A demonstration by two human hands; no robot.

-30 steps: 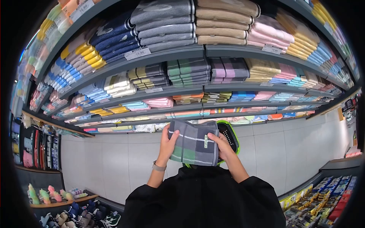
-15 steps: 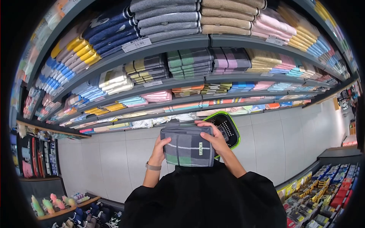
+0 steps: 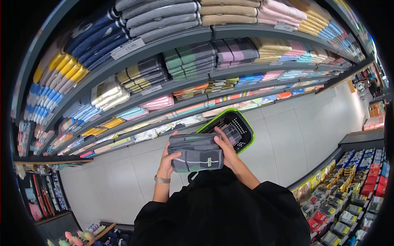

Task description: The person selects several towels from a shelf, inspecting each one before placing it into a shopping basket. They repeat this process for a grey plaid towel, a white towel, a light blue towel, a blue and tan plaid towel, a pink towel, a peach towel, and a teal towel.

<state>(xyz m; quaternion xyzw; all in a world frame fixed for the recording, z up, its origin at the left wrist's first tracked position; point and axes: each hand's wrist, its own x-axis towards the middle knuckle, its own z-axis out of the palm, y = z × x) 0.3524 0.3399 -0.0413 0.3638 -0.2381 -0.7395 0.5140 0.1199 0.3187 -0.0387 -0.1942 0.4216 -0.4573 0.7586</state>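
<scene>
Between my two hands is a folded grey plaid towel (image 3: 196,153) with a green patch, white lines and a small label on its right part. My left hand (image 3: 166,160) grips its left edge, with a band on the wrist. On the right side, my right hand (image 3: 225,146) holds the towel with the thumb on top. Just beyond my right hand, a black basket (image 3: 248,132) with a bright green rim stands on the floor. A folded plaid cloth (image 3: 232,134) lies inside it.
Shelves (image 3: 176,36) of folded towels run across the front, with green plaid towels (image 3: 191,60) on a middle level. At the lower right is a rack of small packaged goods (image 3: 340,201). Pale floor tiles (image 3: 283,139) lie between.
The view has turned and shifted. The towel is tilted, showing more of its folded top edge, and more of the basket with the plaid cloth in it shows beside my right hand.
</scene>
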